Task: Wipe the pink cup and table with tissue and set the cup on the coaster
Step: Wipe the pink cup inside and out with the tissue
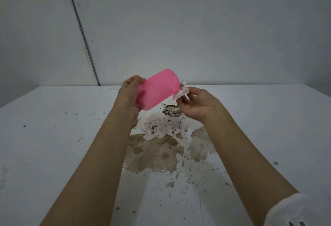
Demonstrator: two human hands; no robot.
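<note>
light: dim, flat, cool grey | shadows: soft, faint | focus: slightly soft | edges: wide-angle bending

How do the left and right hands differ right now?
The left hand grips the pink cup, tilted on its side, by one end; the right hand pinches a crumpled tissue at the cup's other end. The left hand wraps wide round the cup; the right hand closes small on the tissue. Both are raised above the brown spill on the table.
</note>
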